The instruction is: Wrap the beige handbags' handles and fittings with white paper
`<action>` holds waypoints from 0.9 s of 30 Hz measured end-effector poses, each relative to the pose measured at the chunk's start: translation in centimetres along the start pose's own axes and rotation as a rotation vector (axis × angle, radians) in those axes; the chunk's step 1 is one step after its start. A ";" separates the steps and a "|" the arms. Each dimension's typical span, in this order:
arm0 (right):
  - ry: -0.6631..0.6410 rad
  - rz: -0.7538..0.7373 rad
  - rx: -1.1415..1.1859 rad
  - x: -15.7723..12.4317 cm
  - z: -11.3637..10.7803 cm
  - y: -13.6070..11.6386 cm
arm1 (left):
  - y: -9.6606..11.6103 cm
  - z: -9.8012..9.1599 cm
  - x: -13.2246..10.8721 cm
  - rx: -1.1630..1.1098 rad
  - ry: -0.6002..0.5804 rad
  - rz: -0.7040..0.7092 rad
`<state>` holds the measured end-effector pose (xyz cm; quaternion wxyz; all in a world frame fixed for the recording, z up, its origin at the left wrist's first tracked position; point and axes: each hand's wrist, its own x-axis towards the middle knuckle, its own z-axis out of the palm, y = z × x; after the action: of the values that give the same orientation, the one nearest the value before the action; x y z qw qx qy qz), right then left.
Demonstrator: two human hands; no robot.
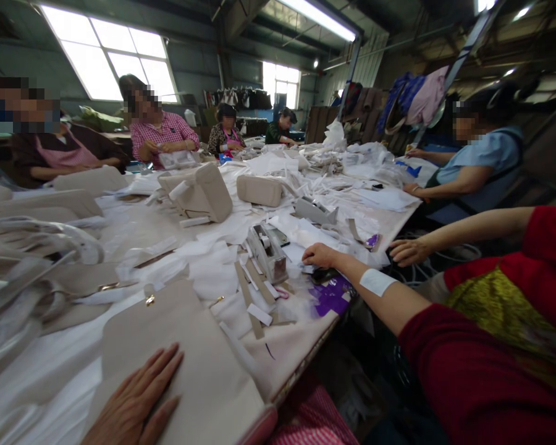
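My left hand [141,395] lies palm down on a beige handbag [199,346], its fingers stretched out. The bag rests flat at the near edge of the table, with a small gold clasp [150,299] near its top left corner. Nothing is gripped in that hand. My right hand is out of view. Past the bag, strips of grey-beige material [248,290] and white paper pieces [260,314] lie on the table beside a grey tape dispenser [269,256].
A co-worker in red sleeves [440,364] reaches over the right edge, one hand [322,254] by a purple patch [331,295]. Beige bags [213,191], a second dispenser [312,210] and white wrapping [210,266] crowd the table. Several other people sit around it.
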<state>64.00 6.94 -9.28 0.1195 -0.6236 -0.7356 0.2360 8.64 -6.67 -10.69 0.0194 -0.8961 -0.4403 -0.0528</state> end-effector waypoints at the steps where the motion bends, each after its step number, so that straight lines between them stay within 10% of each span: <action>1: 0.001 -0.001 -0.002 0.0 0.0 0.0 | 0.0 0.0 0.0 -0.001 -0.001 0.003; 27: -0.061 -0.012 -0.069 0.7 0.0 0.4 | -0.5 0.9 -0.3 -0.023 0.095 0.031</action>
<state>64.20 7.66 -9.54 0.0770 -0.6156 -0.7502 0.2287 8.16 -6.49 -11.66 0.0306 -0.8994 -0.4245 -0.1000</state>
